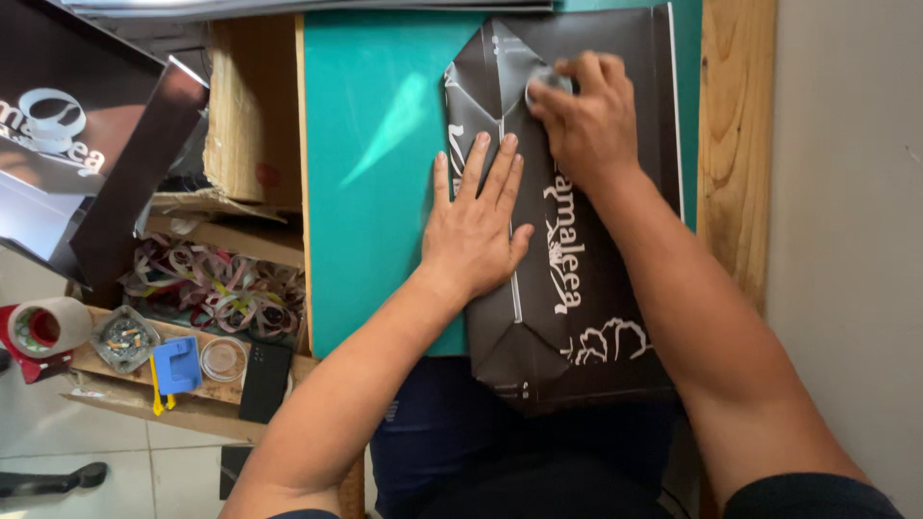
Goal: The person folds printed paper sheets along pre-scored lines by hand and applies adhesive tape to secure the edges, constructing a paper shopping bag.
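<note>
A dark brown folded paper sheet (586,317) with white print lies on a teal cutting mat (375,173), its ends folded into points. My left hand (476,226) lies flat, fingers spread, on the sheet's left folded edge. My right hand (588,111) is closed on a small pale round object (548,85) and presses it against the sheet near the upper fold. What the round object is I cannot tell.
A wooden table edge (735,144) runs along the right. To the left stand a cardboard box (252,115), a bin of paper strips (216,284), a tape roll (43,327), a blue tool (178,365), and dark printed sheets (87,144).
</note>
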